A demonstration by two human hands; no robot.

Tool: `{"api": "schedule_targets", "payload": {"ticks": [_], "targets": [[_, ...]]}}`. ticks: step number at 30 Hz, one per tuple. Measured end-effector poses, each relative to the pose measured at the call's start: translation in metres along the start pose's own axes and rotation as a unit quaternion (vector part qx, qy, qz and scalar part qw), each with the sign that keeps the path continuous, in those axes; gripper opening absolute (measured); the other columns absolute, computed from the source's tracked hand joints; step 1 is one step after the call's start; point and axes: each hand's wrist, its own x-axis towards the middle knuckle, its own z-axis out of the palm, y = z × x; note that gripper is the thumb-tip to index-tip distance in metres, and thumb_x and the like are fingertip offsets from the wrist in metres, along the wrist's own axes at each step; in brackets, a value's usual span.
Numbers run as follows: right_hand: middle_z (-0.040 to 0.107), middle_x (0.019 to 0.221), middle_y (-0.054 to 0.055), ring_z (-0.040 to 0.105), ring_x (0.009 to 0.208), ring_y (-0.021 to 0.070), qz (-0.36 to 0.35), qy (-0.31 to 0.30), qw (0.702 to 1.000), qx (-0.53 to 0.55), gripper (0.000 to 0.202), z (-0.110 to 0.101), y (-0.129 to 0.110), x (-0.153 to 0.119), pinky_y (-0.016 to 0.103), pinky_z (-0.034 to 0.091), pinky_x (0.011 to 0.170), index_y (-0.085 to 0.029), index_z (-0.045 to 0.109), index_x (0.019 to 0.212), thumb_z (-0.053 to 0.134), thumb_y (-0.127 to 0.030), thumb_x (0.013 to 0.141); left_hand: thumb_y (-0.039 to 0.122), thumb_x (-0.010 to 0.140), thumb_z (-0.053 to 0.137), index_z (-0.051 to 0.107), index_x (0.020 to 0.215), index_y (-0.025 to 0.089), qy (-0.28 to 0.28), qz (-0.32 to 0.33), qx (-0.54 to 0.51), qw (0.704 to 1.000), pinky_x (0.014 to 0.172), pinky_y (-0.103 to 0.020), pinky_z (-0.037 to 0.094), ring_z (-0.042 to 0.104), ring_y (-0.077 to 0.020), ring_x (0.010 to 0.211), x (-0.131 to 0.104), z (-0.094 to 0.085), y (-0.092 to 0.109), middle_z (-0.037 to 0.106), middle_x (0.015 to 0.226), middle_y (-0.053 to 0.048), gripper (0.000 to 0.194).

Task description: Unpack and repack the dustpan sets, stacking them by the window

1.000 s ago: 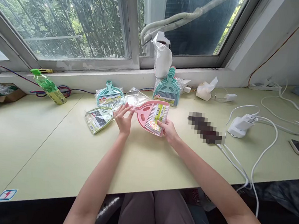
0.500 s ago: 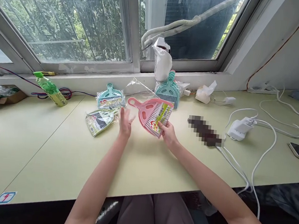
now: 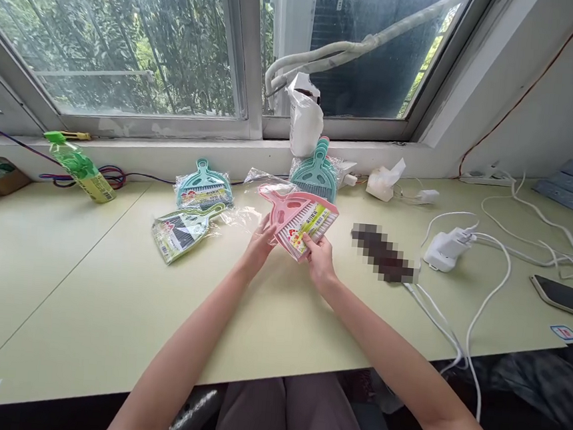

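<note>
A pink dustpan and brush set [image 3: 289,212] with a yellow-green label is held up over the table, its handle pointing to the left. My right hand [image 3: 321,259] grips its lower right edge, thumb on the label and the other fingers behind. At the set's lower left side is my left hand [image 3: 262,241], closed around the edge, with some fingers hidden behind the pan. Clear plastic wrap [image 3: 243,218] spreads out left of the handle. A green dustpan set [image 3: 182,231] in wrap lies to the left, with a wrapped teal set [image 3: 203,186] behind it.
More teal dustpans [image 3: 316,171] lean at the windowsill below a white plastic-wrapped roll [image 3: 305,119]. A green-capped bottle [image 3: 80,169] stands tilted at the left. To the right are a pixelated dark object [image 3: 383,253], a white charger [image 3: 448,248] with cables, and a phone [image 3: 565,296].
My left hand, open and apart from the pink set before, has moved right and closed on its left side. The set has shifted slightly right in view; my right hand keeps its grip.
</note>
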Motion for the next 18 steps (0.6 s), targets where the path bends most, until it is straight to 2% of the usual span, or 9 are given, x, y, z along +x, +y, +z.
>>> {"api": "schedule_targets", "payload": {"ticks": [2, 4, 8, 10, 12, 14, 18], "targets": [[0.073, 0.102, 0.008, 0.071, 0.077, 0.0217, 0.009, -0.009, 1.000, -0.011, 0.033, 0.000, -0.001, 0.001, 0.027, 0.052, 0.044, -0.019, 0.062, 0.092, 0.077, -0.034, 0.067, 0.053, 0.083, 0.062, 0.060, 0.126, 0.025, 0.020, -0.007, -0.046, 0.999, 0.096, -0.036, 0.050, 0.062, -0.0222, 0.112, 0.000, 0.001, 0.003, 0.065, 0.126, -0.006, 0.052], [0.073, 0.101, 0.008, 0.071, 0.076, 0.0221, 0.007, -0.023, 1.000, -0.017, 0.036, 0.000, -0.001, 0.001, 0.026, 0.050, 0.041, -0.019, 0.062, 0.093, 0.078, -0.036, 0.066, 0.054, 0.085, 0.058, 0.063, 0.121, 0.021, 0.035, -0.036, -0.053, 0.997, 0.092, -0.037, 0.053, 0.065, -0.0233, 0.106, 0.000, 0.002, 0.001, 0.068, 0.119, -0.008, 0.050], [0.073, 0.105, 0.009, 0.070, 0.091, 0.0240, -0.038, -0.025, 0.999, -0.026, 0.041, -0.001, -0.002, 0.001, 0.029, 0.058, 0.058, -0.017, 0.063, 0.095, 0.080, -0.036, 0.063, 0.037, 0.083, 0.066, 0.063, 0.120, 0.015, 0.014, -0.122, -0.013, 0.992, 0.086, -0.036, 0.055, 0.067, -0.0243, 0.100, -0.004, 0.010, -0.012, 0.071, 0.113, -0.011, 0.044], [0.073, 0.103, 0.008, 0.070, 0.091, 0.0245, -0.043, -0.016, 0.998, -0.030, 0.041, -0.002, -0.002, 0.002, 0.031, 0.059, 0.063, -0.017, 0.063, 0.095, 0.080, -0.036, 0.063, 0.036, 0.083, 0.066, 0.063, 0.122, 0.015, -0.009, -0.150, -0.023, 0.988, 0.086, -0.036, 0.055, 0.067, -0.0250, 0.102, -0.006, 0.015, -0.018, 0.069, 0.116, -0.012, 0.044], [0.073, 0.100, 0.007, 0.070, 0.090, 0.0245, -0.038, -0.006, 0.999, -0.026, 0.041, -0.002, -0.001, 0.003, 0.032, 0.059, 0.065, -0.018, 0.063, 0.095, 0.081, -0.036, 0.062, 0.040, 0.084, 0.065, 0.062, 0.123, 0.016, -0.020, -0.148, -0.043, 0.988, 0.087, -0.036, 0.055, 0.066, -0.0259, 0.105, -0.007, 0.018, -0.019, 0.068, 0.120, -0.012, 0.047], [0.073, 0.098, 0.007, 0.070, 0.088, 0.0243, -0.033, 0.000, 0.999, -0.022, 0.042, -0.002, 0.000, 0.004, 0.033, 0.059, 0.065, -0.018, 0.063, 0.095, 0.081, -0.035, 0.062, 0.044, 0.082, 0.067, 0.060, 0.126, 0.018, -0.020, -0.119, -0.050, 0.991, 0.088, -0.036, 0.055, 0.065, -0.0267, 0.109, -0.006, 0.019, -0.016, 0.067, 0.123, -0.011, 0.052], [0.073, 0.100, 0.007, 0.070, 0.085, 0.0227, -0.046, -0.006, 0.999, -0.013, 0.042, 0.000, 0.004, 0.001, 0.035, 0.059, 0.070, -0.018, 0.063, 0.096, 0.080, -0.036, 0.062, 0.041, 0.072, 0.078, 0.059, 0.125, 0.017, 0.008, -0.077, -0.017, 0.997, 0.089, -0.039, 0.055, 0.064, -0.0285, 0.109, -0.007, 0.023, -0.011, 0.066, 0.122, -0.012, 0.062]]}}
